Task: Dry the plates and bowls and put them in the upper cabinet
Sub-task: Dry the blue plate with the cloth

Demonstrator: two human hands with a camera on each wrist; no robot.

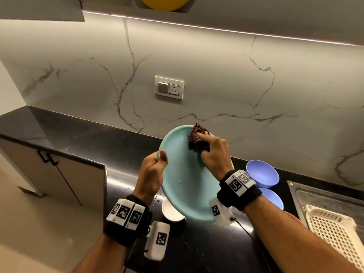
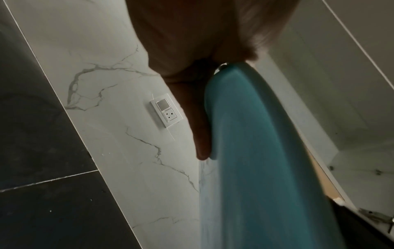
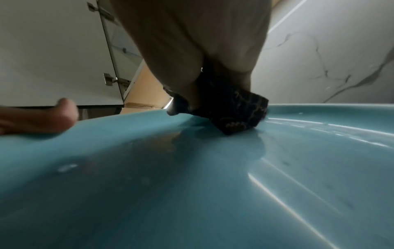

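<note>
**Teal plate getting a wipe-down over the counter**

So the person had a big teal plate point(image 1: 184, 180) tilted up on edge, held in the air above the black counter point(image 1: 82, 138). The left hand point(image 1: 152, 174) gripped the plate's left rim, thumb on the front face and the other fingers point(image 2: 200, 128) curled round the back; the left wrist view showed one of them lying flat along the plate's underside. The right hand point(image 1: 214, 156) was bunched around a dark patterned cloth point(image 1: 198, 137) and pressed it against the plate's inner face near the upper rim. In the right wrist view the cloth point(image 3: 232, 111) sat right on the wet surface, with streaks and a few droplets showing on the plate point(image 3: 192, 185).

Below the plate, a white bowl point(image 1: 171, 212) stood on the counter, partly hidden by the plate's bottom edge. To the right, two lavender bowls were there too, one point(image 1: 263, 173) further back and one point(image 1: 272, 198) closer, mostly tucked behind the right wrist. A white perforated dish basket point(image 1: 334, 231) sat at the sink point(image 1: 295, 191) on the far right. There were water splashes on the counter near the front edge.

Up top, a yellow plate point(image 1: 165, 2) poked out of the upper cabinet point(image 1: 256, 8). A switch and socket plate point(image 1: 169, 88) was on the marble backsplash.
</note>
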